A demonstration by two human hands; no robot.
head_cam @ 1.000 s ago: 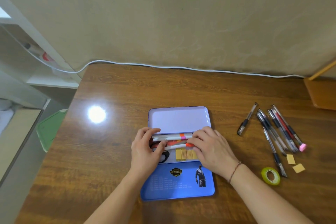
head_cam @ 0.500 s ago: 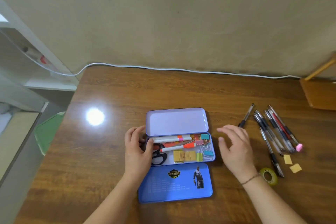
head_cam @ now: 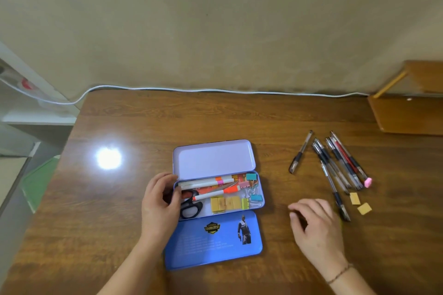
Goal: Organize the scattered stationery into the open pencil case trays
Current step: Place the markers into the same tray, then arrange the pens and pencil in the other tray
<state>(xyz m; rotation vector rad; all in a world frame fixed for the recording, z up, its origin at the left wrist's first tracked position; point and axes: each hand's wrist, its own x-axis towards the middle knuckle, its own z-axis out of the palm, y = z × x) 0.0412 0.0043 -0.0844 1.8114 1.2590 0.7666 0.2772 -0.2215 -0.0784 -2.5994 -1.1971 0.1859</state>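
1. My left hand [head_cam: 159, 201] grips the left end of the open pencil case [head_cam: 217, 201], fingers curled over the rim of its middle tray, which already holds markers [head_cam: 208, 183], scissors [head_cam: 190, 206] and clips.
2. My right hand [head_cam: 314, 225] hovers over the table [head_cam: 143, 127], right of the case, fingers loosely curled, holding nothing.
3. The loose pens [head_cam: 335, 163] lie farther right, with two small yellow pieces [head_cam: 359, 203] near them.
4. I judge the best move is gathering several pens together, aligned, while the left hand steadies the case.

A white cable [head_cam: 215, 90] runs along the wooden table's [head_cam: 143, 122] far edge
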